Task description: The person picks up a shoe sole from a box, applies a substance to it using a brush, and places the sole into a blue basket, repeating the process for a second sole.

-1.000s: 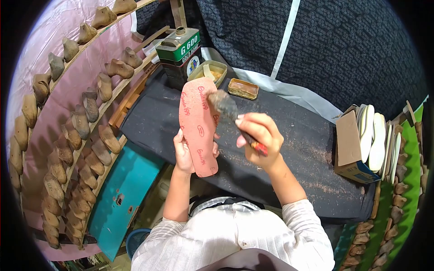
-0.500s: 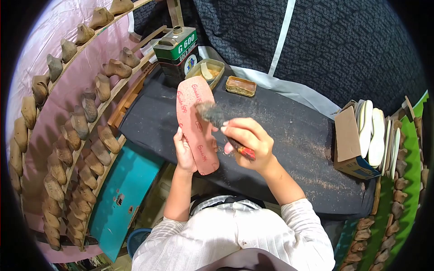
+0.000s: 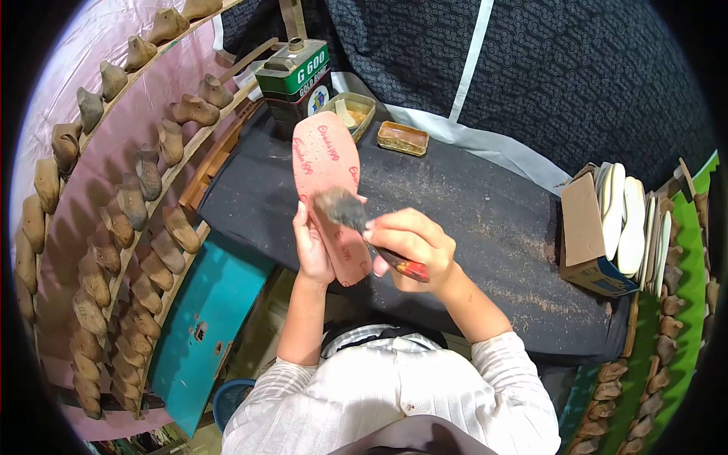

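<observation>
My left hand (image 3: pixel 313 246) is closed around the lower part of a pink insole board (image 3: pixel 326 155) printed with red lettering, holding it up over the table's near side. In my right hand (image 3: pixel 413 244) is a paintbrush (image 3: pixel 345 208) with a red and black handle. Its dark, worn bristles lie across the middle of the insole board. Beyond the board stand a plastic tub (image 3: pixel 364 110) with yellowish contents and a small rectangular dish (image 3: pixel 403 139). The left fingers behind the board are mostly hidden.
A green and black glue can (image 3: pixel 296 83) stands at the table's back left. On the right, a cardboard box (image 3: pixel 588 227) holds pale insoles (image 3: pixel 629 227). Wooden shoe lasts (image 3: pixel 130 205) line racks on the left. Crumbs lie scattered over the dark table cloth (image 3: pixel 485 205).
The brush has moved down the insole board, from its upper part to the middle. The board has shifted slightly up in view and tilted a little.
</observation>
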{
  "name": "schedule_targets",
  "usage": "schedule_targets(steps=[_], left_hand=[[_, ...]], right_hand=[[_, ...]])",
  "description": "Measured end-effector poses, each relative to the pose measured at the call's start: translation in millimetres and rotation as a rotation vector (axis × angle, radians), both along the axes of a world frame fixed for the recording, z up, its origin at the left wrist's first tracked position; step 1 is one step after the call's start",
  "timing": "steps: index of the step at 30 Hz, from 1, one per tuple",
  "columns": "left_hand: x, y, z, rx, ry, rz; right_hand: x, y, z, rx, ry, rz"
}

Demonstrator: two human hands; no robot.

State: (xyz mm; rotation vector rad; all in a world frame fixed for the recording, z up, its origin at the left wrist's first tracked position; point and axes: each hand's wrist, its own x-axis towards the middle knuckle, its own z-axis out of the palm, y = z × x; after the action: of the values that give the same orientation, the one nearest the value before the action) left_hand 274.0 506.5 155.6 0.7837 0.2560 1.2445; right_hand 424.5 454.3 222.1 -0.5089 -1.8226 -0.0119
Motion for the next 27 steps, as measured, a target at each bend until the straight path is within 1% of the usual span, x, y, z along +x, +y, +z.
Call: schedule_targets(steps=[1,3,4,6,8,9,10,12,15,18,20,22,23,24,26,27], left_hand=[[5.5,-7.8,12.1,-0.048,-0.001,0.013],[9.5,-9.9,19.0,-0.065,-0.011,0.014],[10.4,-8.9,20.5,-0.081,-0.020,0.020],[5.0,-3.6,13.4,-0.035,-0.007,-0.003],[-3.9,2.4,6.7,-0.015,-0.010,-0.155],[-1.3,2.8,4.0,-0.095,-0.045,-0.065],[-1.1,2.2,6.7,-0.095,-0.046,-0.065],[-1.0,-0.3,11.9,-0.168,-0.107,-0.020],[-0.9,-1.8,12.0,-0.165,-0.090,-0.064],[1.5,-3.1,17.2,-0.151,-0.103,-0.091],[1.2,-1.2,18.8,-0.139,-0.125,-0.091],[-2.8,3.2,17.2,-0.194,-0.112,-0.152],[-2.2,3.1,19.0,-0.185,-0.174,-0.134],[-2.2,4.3,18.1,-0.188,-0.175,-0.130],[-1.7,8.8,12.8,-0.144,-0.184,-0.034],[-3.3,12.4,6.9,-0.119,-0.189,-0.056]], right_hand=[[-1.6,5.0,3.8,0.042,-0.021,-0.014],[-4.4,7.4,4.7,0.083,-0.042,-0.031],[-5.8,6.9,2.7,0.087,-0.065,-0.025],[-6.7,2.8,-2.6,0.091,-0.086,-0.017],[-3.3,-6.2,-9.6,-0.011,-0.102,0.037],[-2.2,-10.7,-13.2,-0.045,-0.101,0.059],[-1.3,-14.6,-17.1,-0.117,-0.098,0.108],[-1.2,-18.9,-20.0,-0.171,-0.125,0.146],[-0.7,-11.8,-18.7,-0.170,-0.057,0.126],[-6.1,-4.3,-6.4,-0.054,-0.064,0.016],[-7.5,-6.3,-10.8,-0.044,-0.081,0.025],[-8.0,-10.7,-16.5,-0.034,-0.099,0.036],[-6.4,-15.5,-19.8,-0.060,-0.108,0.051],[-4.8,-19.9,-23.7,-0.086,-0.116,0.067],[-1.9,-25.0,-30.1,-0.090,-0.110,0.080],[-0.5,-27.1,-31.0,-0.093,-0.110,0.092]])
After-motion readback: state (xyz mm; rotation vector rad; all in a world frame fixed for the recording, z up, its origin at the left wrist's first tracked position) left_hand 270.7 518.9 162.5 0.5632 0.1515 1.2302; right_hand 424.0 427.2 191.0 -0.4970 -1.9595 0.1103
